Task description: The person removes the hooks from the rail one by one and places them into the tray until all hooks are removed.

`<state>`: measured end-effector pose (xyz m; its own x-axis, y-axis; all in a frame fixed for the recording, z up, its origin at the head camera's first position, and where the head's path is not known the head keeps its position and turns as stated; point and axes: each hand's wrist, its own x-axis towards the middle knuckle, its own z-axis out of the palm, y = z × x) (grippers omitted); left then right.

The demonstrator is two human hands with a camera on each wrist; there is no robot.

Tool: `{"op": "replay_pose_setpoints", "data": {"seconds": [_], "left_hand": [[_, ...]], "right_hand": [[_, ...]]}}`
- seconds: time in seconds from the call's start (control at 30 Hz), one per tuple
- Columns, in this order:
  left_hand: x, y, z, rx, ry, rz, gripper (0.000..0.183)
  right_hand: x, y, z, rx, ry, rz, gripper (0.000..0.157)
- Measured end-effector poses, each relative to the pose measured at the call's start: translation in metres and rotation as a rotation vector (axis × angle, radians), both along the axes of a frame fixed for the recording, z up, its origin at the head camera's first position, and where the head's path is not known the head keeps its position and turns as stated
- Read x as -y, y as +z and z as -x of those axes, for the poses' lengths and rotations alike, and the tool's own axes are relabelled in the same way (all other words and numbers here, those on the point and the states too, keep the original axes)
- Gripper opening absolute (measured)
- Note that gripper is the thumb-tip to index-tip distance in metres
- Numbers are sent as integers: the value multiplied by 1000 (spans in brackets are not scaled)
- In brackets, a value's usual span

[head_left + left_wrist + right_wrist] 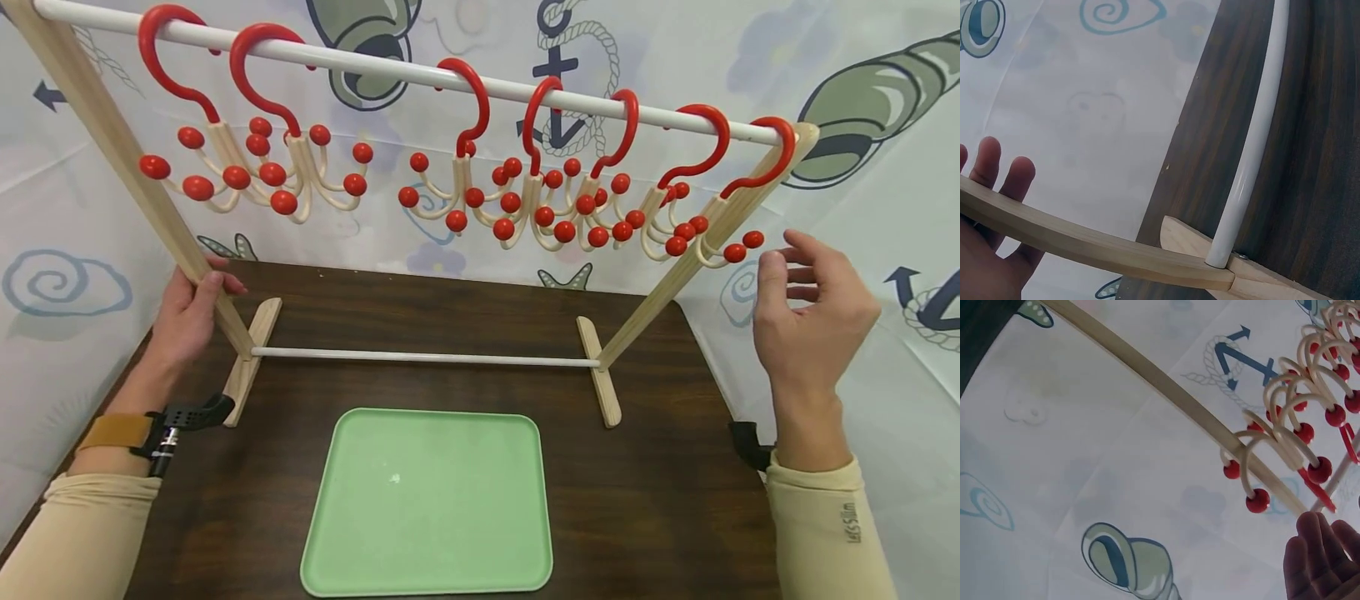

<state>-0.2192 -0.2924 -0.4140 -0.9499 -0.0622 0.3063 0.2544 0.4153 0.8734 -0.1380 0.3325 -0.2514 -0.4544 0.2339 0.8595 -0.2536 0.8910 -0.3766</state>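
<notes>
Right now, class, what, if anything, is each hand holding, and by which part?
The left hand holds the left wooden post by its lower half; the right hand holds nothing.

Only one bit of writing I can make out: small dark lettering (852, 522) on the beige right sleeve (817, 537), and it looks like "Let's Slim". It sits a bit below the cuff (813, 473) in the head view, turned sideways so the words run along the forearm rather than across it. It's toward the right edge of the fabric as seen there. The print is tiny and kinda soft, so I wouldn't swear to the apostrophe — could be "Let's" or "Lets", can't tell.
</notes>
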Motion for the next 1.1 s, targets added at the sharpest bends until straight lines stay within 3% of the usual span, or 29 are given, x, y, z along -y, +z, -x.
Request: {"op": "replay_pose_setpoints", "data": {"seconds": [0.37,0.57,0.8,1.1], "left_hand": [[-3,4,4,-21,29,9,26],[-7,4,5,-10,35,2,26],[-5,2,4,-5,51,13,25],[-4,-2,2,-28,53,3,23]], "right_hand": [[5,32,20,96,-72,21,35],[8,46,29,120,-58,55,33],[7,52,38,141,-42,80,32],[5,52,48,178,46,80,29]]}}
